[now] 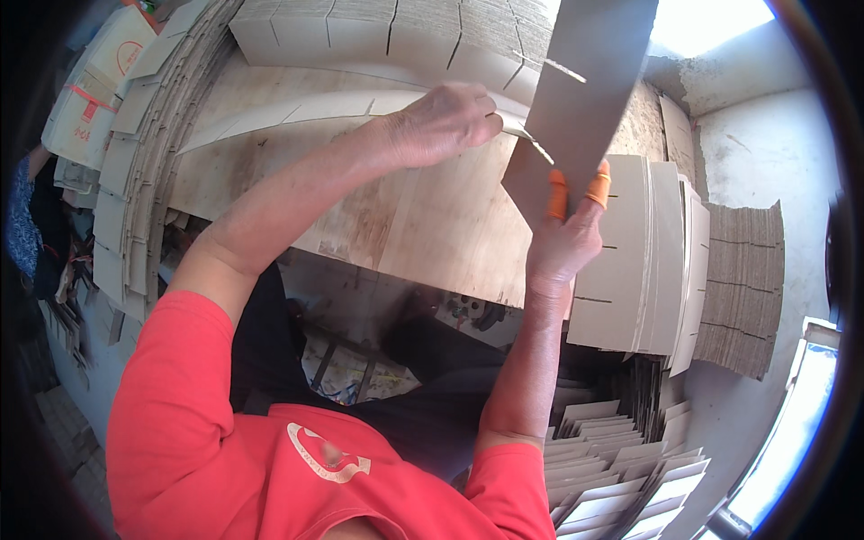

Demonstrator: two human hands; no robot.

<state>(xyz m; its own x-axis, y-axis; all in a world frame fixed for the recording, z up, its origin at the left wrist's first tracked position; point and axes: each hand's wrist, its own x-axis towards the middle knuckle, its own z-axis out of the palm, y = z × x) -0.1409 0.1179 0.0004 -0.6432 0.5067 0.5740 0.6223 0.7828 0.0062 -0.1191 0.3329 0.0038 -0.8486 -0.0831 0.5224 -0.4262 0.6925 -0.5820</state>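
My left hand (447,122) is closed in a pinch on a long slotted cardboard strip (288,117), which runs edge-up across the wooden tabletop to the left. My right hand (567,247), with orange finger covers (558,194) on two fingers, grips the lower end of a wider slotted cardboard strip (585,94). That piece stands raised, its far end leaving the top of the view. The two strips meet or overlap near its slots, just right of my left hand. Whether the slots are interlocked I cannot tell.
A long stack of slotted cardboard (360,40) lines the back of the wooden tabletop (432,211). More cardboard stacks stand at left (126,180) and right (612,270). A further pile (742,288) sits by the wall. Assembled dividers (612,468) lie low at the right.
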